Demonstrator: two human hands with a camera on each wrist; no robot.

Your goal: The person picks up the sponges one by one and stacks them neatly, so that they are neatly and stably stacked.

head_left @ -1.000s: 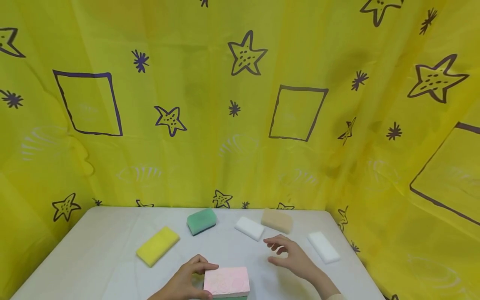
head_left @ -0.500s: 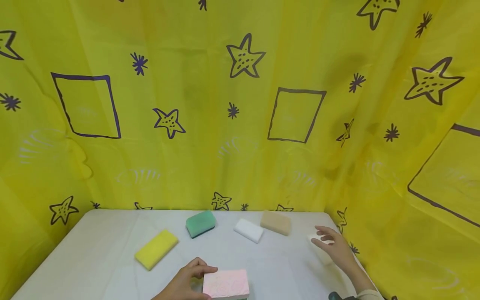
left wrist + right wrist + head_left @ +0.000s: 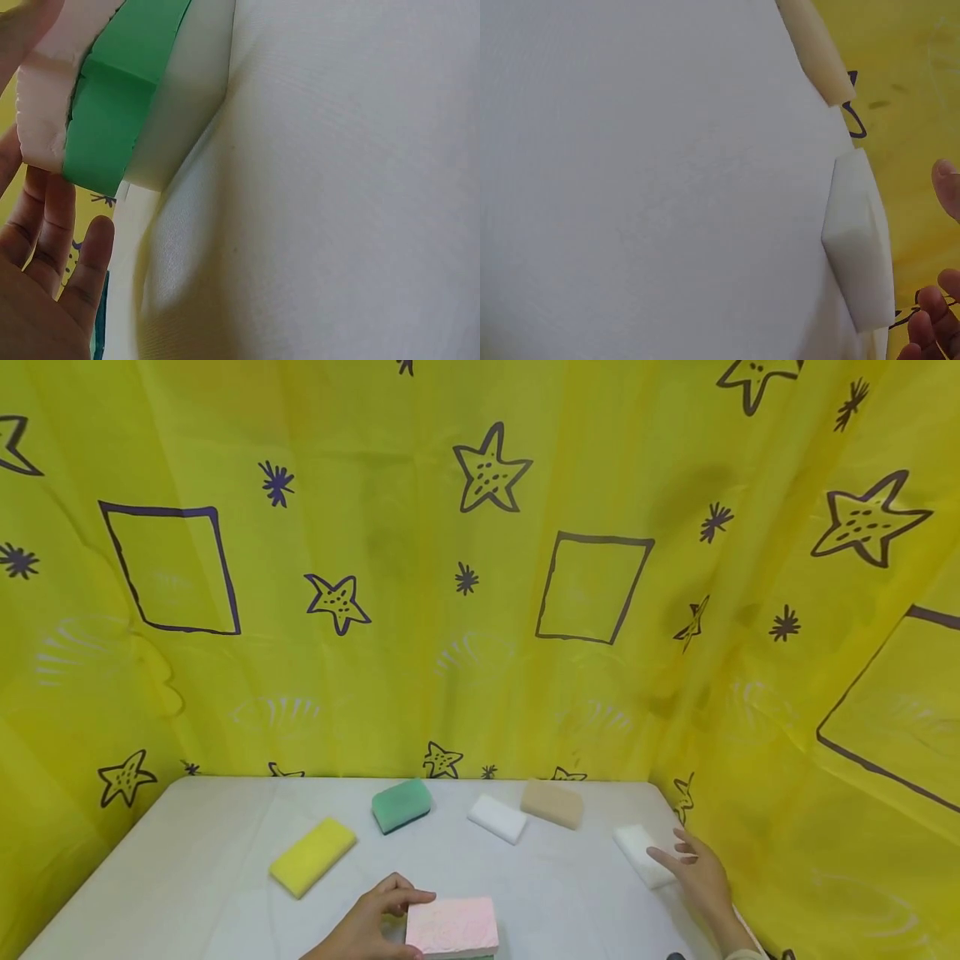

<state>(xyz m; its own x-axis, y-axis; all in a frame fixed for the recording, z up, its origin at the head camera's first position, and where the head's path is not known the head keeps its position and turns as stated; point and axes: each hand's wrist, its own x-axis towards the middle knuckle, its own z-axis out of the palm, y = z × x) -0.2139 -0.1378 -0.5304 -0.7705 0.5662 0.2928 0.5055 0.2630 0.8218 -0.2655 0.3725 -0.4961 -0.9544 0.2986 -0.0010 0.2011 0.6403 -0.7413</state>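
Note:
At the near middle of the table, a pink sponge (image 3: 453, 925) lies on top of a stack. The left wrist view shows a green layer (image 3: 112, 124) below it and a white sponge (image 3: 184, 112) at the bottom. My left hand (image 3: 372, 917) grips the pink sponge at its left side, thumb at the near edge and index finger at the far one. Over on the right, my right hand (image 3: 702, 878) hovers with spread fingers beside a white sponge (image 3: 636, 852), its thumb overlapping that sponge in the head view.
Across the table (image 3: 225, 827) lie a yellow sponge (image 3: 313, 857), a green sponge (image 3: 402, 806) with a dark underside, another white sponge (image 3: 497, 818) and a beige sponge (image 3: 552, 803). A yellow patterned curtain (image 3: 405, 677) encloses the back and sides.
My right hand has travelled right from the middle of the table, passing over the right-hand white sponge to its far side. My left hand has stayed on the stack.

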